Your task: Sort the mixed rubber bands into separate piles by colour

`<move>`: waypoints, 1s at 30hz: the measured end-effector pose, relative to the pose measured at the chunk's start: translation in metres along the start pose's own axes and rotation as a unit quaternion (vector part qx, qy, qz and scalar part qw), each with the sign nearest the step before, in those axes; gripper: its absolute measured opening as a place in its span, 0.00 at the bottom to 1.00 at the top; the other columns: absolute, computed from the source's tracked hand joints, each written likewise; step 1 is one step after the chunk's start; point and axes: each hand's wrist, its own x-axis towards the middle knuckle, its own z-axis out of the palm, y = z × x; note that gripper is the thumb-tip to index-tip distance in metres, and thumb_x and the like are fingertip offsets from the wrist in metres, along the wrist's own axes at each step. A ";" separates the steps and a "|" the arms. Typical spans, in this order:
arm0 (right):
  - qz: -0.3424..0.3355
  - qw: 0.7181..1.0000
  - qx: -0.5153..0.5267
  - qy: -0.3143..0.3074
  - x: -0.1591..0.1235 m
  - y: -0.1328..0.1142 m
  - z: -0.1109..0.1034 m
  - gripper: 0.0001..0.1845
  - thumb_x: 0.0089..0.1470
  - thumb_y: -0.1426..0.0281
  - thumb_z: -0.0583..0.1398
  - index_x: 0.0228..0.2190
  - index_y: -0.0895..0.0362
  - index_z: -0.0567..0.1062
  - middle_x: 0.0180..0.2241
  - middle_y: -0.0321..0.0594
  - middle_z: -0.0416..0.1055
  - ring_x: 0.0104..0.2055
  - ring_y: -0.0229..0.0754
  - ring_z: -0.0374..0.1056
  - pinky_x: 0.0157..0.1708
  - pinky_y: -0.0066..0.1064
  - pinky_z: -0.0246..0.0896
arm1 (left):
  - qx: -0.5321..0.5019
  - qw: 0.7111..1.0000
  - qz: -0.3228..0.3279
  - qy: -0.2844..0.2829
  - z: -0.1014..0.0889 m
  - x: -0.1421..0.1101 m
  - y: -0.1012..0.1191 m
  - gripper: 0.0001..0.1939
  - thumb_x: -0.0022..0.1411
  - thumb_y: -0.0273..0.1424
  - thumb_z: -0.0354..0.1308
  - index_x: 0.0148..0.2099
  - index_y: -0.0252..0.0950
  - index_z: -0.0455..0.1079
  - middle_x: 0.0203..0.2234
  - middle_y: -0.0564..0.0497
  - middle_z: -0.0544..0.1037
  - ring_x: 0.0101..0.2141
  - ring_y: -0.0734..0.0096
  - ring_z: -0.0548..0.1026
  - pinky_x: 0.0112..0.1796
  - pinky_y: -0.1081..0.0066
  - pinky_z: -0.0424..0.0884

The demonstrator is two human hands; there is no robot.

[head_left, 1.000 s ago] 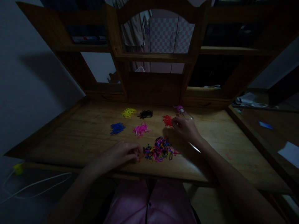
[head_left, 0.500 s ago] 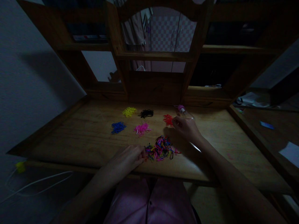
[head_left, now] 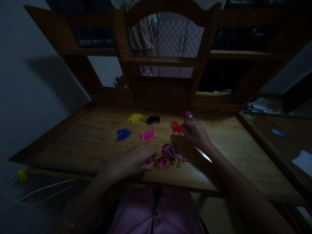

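A mixed pile of small coloured loops [head_left: 168,157], like little rubber bands, lies near the front of the wooden desk. At its left edge, my left hand [head_left: 138,159] has its fingers curled together, slightly blurred; what they pinch is hidden. My right hand [head_left: 196,131] is closed in a pinch beside the red loops [head_left: 175,127], and I cannot make out anything between its fingertips. Sorted by colour, pink loops [head_left: 147,135], blue loops [head_left: 123,134], yellow loops [head_left: 135,118] and black loops [head_left: 152,120] form separate heaps.
Just behind my right hand is a purple-capped item [head_left: 188,114]. A wooden shelf unit [head_left: 162,92] rises along the back of the desk [head_left: 92,143]. On the right side surface lie a blue packet [head_left: 279,132] and white paper [head_left: 303,162]. A white cable [head_left: 46,188] hangs at left.
My left hand has shifted slightly right and up along the mixed pile's edge. My right hand stays beside the red loops, almost unmoved. The view has tilted a little.
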 end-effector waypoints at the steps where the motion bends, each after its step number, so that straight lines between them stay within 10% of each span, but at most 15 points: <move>1: 0.001 1.000 0.002 0.005 0.000 0.000 -0.001 0.08 0.56 0.71 0.56 0.33 0.55 0.76 0.28 0.41 0.73 0.29 0.41 0.65 0.32 0.30 0.54 | -0.004 1.000 0.020 0.011 -0.006 0.012 0.001 0.03 0.58 0.25 0.52 0.33 0.38 0.66 0.28 0.53 0.72 0.29 0.71 0.67 0.30 0.69 0.58; 8: 0.035 0.998 -0.013 0.052 0.002 0.005 -0.008 0.11 0.58 0.68 0.55 0.36 0.57 0.76 0.27 0.41 0.74 0.24 0.39 0.66 0.25 0.28 0.49 | 0.021 0.992 0.097 0.071 -0.010 0.117 -0.004 0.04 0.55 0.24 0.54 0.34 0.37 0.68 0.28 0.52 0.71 0.29 0.69 0.67 0.31 0.70 0.59; 12: 0.039 0.997 -0.006 0.073 0.003 0.006 -0.012 0.11 0.58 0.67 0.55 0.33 0.57 0.75 0.26 0.40 0.73 0.23 0.38 0.65 0.24 0.28 0.49 | 0.055 0.984 0.110 0.129 0.000 0.135 -0.012 0.05 0.62 0.27 0.52 0.39 0.36 0.68 0.33 0.49 0.72 0.34 0.66 0.69 0.36 0.68 0.61; 30: 0.005 1.000 0.026 0.009 0.000 -0.007 -0.003 0.08 0.57 0.68 0.56 0.31 0.55 0.74 0.27 0.40 0.72 0.30 0.40 0.65 0.31 0.30 0.54 | -0.131 0.989 -0.055 -0.046 0.000 -0.002 -0.042 0.09 0.61 0.37 0.55 0.41 0.39 0.71 0.37 0.52 0.73 0.39 0.66 0.70 0.40 0.70 0.65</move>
